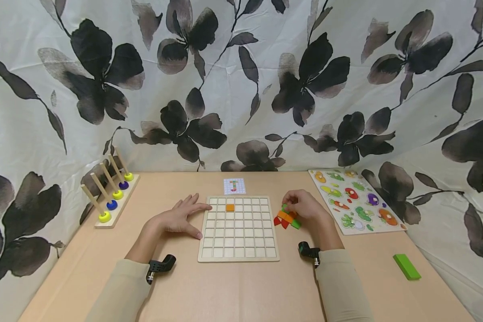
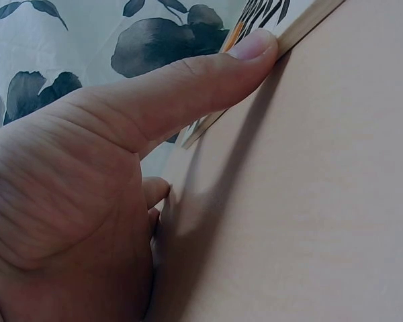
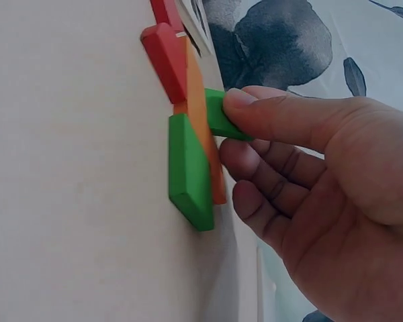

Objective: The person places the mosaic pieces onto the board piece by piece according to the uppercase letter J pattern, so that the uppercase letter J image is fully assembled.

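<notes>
Right hand [image 1: 306, 208] is pinching a green block [image 3: 220, 114] at the pile [image 1: 285, 217], right of the board [image 1: 238, 259]. Left hand's [image 1: 180, 218] spread wide, touching the board's left edge. I'd lift gently so nothing scatters.

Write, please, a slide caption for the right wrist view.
Right hand pinching a green block beside orange blocks and red blocks.

Cloth backdrop [image 1: 237, 103]: white, lightly creased, showing behind the table [image 1: 233, 290] and beyond both its side edges
Printed flowers [image 1: 94, 47]: large, black fading to grey, with dark leaves [image 1: 248, 64]
Table: pale wood-toned top, far edge against the backdrop
Light: soft, fairly even
</notes>
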Tool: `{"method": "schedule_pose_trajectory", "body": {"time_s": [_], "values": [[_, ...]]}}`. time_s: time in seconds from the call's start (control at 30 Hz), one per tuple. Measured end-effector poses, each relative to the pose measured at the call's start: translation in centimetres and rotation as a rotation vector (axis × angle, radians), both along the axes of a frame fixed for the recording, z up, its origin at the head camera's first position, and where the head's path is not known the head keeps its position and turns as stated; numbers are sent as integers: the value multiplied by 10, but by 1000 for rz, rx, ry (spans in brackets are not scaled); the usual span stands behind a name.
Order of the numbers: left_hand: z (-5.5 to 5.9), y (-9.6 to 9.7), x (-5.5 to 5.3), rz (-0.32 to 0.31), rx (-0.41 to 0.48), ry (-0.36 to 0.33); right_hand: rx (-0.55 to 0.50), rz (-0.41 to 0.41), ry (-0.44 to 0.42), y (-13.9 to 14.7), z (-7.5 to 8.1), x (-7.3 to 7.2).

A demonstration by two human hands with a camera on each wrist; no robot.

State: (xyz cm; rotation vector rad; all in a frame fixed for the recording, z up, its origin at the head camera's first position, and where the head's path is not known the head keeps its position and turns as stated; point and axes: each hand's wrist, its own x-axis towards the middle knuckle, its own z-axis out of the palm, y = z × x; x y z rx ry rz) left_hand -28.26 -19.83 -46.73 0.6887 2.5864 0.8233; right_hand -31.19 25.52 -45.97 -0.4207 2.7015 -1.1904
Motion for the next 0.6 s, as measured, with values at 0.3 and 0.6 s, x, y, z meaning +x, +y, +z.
{"method": "schedule_pose_trajectory", "body": {"time_s": [0.3, 0.6], "values": [[2, -1, 0, -1, 10, 0, -55, -16, 2, -1, 7, 0], [0, -1, -1, -5, -1, 6, -89, -40, 14, -5, 9, -3]]}}
